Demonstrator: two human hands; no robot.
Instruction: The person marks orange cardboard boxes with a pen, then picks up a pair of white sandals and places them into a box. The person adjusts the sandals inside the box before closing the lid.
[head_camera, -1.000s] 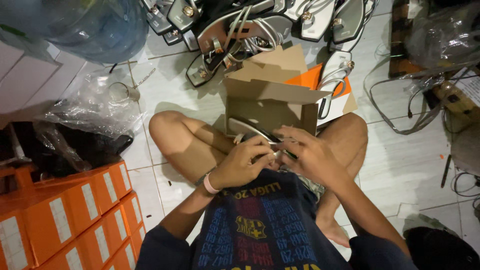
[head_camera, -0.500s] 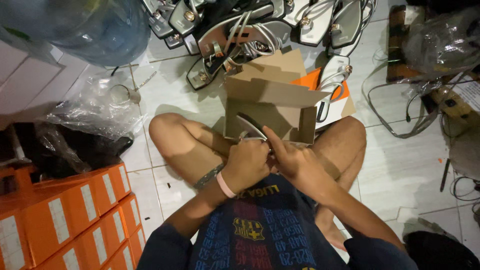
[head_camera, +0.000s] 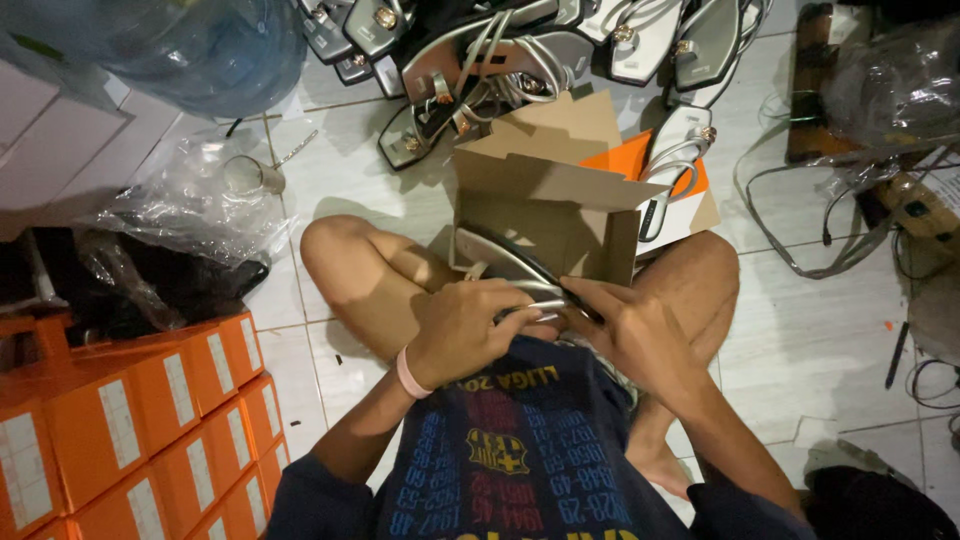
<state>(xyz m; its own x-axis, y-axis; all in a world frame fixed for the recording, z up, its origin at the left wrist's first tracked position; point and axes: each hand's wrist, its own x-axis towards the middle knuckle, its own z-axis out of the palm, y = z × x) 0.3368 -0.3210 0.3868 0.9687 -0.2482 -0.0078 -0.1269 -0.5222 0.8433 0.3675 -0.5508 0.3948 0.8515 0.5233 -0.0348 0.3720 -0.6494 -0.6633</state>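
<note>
Head cam, looking down at my lap, legs crossed on the white tile floor (head_camera: 820, 330). Landmark is the open cardboard shoe box (head_camera: 545, 215) standing between my knees, flaps up; everything below is placed relative to it.

Biggest item: blue water jug (head_camera: 175, 45), well away to the upper left of the box. Stack of orange shoe boxes (head_camera: 130, 420) with white labels, lower left of the box, beside my left knee. Pile of silver strappy sandals (head_camera: 520, 50) on the floor just beyond the box, some touching its far flap. Crumpled clear plastic bags (head_camera: 190, 210) left of the box, a dark bag under them. Cables (head_camera: 800, 210) and another plastic bag (head_camera: 890, 85) right of the box. Orange lid (head_camera: 640, 165) lies behind the box's right corner, with one sandal on top of it.

The silver sandal (head_camera: 515, 270) I'm working on sits at the box's near edge, toe end poking into the opening and heel end toward me, tilted.

Left hand (head_camera: 465, 330), pink wristband, closed around the sandal's near end from the left, fingers curled over the straps. Right hand (head_camera: 630, 330) clamped on the same sandal from the right, thumb on top of the sole edge. Both hands just in front of the box, almost touching each other.
</note>
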